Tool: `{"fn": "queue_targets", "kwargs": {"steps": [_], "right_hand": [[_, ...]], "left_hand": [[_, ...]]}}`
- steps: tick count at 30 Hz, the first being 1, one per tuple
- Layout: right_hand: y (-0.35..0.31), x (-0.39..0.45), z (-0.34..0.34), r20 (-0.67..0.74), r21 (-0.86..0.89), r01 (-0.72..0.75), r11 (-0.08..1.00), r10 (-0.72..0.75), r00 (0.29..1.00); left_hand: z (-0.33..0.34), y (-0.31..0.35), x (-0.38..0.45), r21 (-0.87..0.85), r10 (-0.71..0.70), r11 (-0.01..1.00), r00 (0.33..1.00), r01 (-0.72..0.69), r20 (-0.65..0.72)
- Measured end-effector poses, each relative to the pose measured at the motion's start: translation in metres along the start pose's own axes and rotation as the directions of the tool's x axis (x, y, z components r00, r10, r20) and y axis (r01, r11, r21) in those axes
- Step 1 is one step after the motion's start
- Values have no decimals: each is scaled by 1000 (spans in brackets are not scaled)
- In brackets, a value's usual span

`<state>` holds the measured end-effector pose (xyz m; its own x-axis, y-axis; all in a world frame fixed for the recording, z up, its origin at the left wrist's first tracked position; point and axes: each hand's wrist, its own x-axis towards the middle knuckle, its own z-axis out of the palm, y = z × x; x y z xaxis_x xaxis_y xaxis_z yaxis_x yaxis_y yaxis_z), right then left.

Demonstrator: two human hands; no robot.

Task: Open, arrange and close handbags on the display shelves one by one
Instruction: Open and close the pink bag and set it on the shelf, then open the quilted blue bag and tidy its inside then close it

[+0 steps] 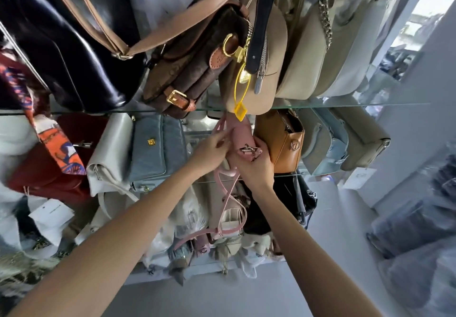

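Note:
A small pink handbag (240, 136) with a silver clasp stands on the middle glass shelf (288, 175), between a blue-grey quilted bag (158, 149) and a tan leather bag (283, 141). My right hand (254, 166) grips the pink bag from below, thumb near the clasp. My left hand (212, 150) pinches the bag's left edge by its pink strap (228, 198), which hangs in loops below the shelf.
Above, an upper glass shelf (345, 105) carries a black bag (74, 45), a brown monogram bag (192, 70), a beige bag with a yellow tag (240, 110) and cream bags. A white bag (111, 154), a red bag and pale blue bags flank the middle row. More bags crowd the shelf below.

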<state>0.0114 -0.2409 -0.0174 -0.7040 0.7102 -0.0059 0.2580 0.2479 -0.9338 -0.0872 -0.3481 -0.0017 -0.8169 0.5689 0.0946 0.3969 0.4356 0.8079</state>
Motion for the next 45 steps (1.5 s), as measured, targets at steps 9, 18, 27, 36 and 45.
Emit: {"fn": "queue_targets", "kwargs": {"steps": [9,18,27,36,45], "right_hand": [[-34,-35,-8,-81,-254,530,809,-564,822],[-54,-30,88,527,-161,143,977,-38,849],[-26,-30,105,576,289,-326,900,109,810],[-13,-43,55,595,226,-358,906,162,787],[-3,-58,19,709,153,-405,901,186,680]], "left_hand": [[-98,-35,-26,-6,-218,973,918,229,-332],[-111,-34,-58,101,-428,874,852,475,-300],[-149,-29,-57,38,-627,773,772,633,-103],[-97,-49,-83,-527,-611,666,791,528,20],[-86,-15,-132,-456,-600,618,759,640,251]]}}
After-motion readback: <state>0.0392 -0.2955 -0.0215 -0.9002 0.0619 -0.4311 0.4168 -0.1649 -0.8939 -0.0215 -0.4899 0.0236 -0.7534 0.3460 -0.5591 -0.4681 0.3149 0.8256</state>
